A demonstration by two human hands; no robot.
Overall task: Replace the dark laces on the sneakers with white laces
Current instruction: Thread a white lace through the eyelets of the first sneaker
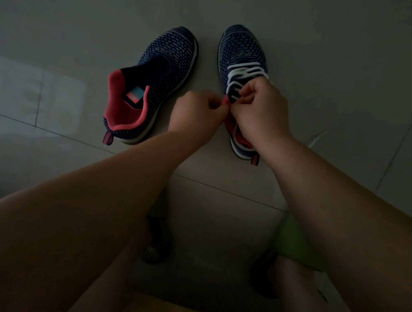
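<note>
**Now lacing the right-hand sneaker, upper eyelets**

Both sneakers sit on the tiled floor, toes away from the person. Left sneaker [154, 82] has no lace at all, tongue bare, opening toward the near-left. Right sneaker [242, 75] carries a white lace [241, 73] crossed over the lower rows; upper rows not done yet. No dark laces in view.

Left hand [197, 113] has fingers curled, pinching at the pink collar edge beside the tongue; whether a lace end is in the pinch, cannot tell. Right hand [257, 103] is curled over the tongue, fingertips pinching what looks like the white lace at an eyelet. A loose white strand [316, 138] trails on the floor just right of the heel.

Doing it well, my read: steady the eyelet flap with the left, feed the tip straight through, keep the lace flat, not twisted. Pull both ends even before the next cross. Light is dim, so check by feel that no eyelet gets skipped. Other sneaker still to do.
</note>
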